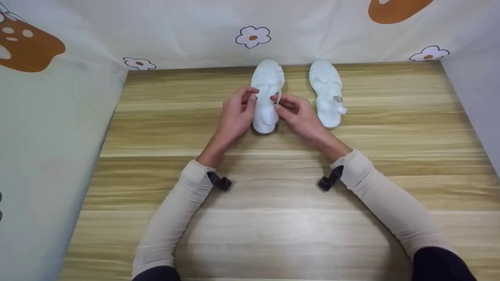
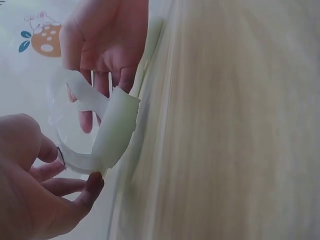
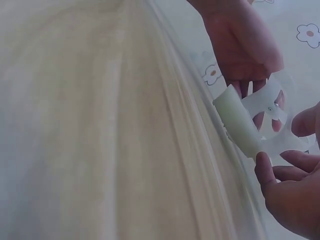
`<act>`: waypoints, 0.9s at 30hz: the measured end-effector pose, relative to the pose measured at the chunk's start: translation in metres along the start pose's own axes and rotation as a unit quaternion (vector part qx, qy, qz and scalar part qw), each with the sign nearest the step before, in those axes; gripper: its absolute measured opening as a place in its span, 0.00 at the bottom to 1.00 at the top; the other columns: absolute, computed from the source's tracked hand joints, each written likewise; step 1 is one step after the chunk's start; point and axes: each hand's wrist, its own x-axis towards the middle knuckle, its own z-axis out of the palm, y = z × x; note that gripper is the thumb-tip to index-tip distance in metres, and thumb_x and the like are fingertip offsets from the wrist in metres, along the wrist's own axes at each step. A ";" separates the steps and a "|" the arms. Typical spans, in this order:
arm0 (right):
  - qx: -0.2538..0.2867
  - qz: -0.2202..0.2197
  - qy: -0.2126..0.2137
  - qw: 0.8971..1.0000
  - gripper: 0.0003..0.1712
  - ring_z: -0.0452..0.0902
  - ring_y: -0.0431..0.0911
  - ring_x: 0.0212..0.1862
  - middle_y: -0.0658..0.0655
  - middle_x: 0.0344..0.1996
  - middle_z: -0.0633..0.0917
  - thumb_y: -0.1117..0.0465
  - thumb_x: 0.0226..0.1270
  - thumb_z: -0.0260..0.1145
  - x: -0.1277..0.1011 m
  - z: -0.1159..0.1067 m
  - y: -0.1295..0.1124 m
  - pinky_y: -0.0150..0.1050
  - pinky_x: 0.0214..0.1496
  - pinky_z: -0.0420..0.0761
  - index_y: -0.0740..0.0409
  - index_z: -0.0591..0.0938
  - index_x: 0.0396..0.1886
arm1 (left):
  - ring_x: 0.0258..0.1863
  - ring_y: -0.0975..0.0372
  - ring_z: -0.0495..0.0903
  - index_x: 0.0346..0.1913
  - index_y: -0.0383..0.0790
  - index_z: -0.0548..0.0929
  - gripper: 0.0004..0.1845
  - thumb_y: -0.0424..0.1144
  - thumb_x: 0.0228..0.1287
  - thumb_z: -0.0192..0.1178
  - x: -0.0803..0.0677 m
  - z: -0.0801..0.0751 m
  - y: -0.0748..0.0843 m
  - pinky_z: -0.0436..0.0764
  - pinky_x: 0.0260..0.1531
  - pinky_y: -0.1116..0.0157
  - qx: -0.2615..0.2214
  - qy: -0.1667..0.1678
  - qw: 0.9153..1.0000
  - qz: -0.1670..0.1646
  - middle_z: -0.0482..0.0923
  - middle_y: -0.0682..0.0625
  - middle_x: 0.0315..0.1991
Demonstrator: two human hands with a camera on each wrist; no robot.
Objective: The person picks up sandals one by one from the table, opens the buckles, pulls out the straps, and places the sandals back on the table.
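Upper middle of the head view: the left hand point(image 1: 236, 113) pinches the strap side of a white sandal point(image 1: 266, 84) lying on the wooden table point(image 1: 273, 218). The right hand point(image 1: 297, 113) pinches its other side. It looks light, soft and bendy, best held by the straps. To its right lies a second sandal point(image 1: 326, 91), untouched. No containers show.

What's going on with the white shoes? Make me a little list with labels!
Left hand: pinches the strap of the near sandal
Right hand: pinches the same strap from the other side
Other sandal: lies beside it, untouched, buckle showing
Table: light wood planks
Backdrop: pale cloth with flowers and orange shapes
Sleeves: cream
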 end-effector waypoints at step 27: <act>-0.003 0.034 -0.042 0.999 0.24 0.78 0.47 0.73 0.60 0.70 0.84 0.63 0.81 0.66 -0.057 -0.015 -0.004 0.33 0.71 0.81 0.63 0.81 0.72 | 0.51 0.62 0.91 0.65 0.36 0.80 0.16 0.36 0.82 0.57 -0.052 0.007 0.012 0.90 0.55 0.60 0.043 -0.043 0.998 0.026 0.88 0.40 0.62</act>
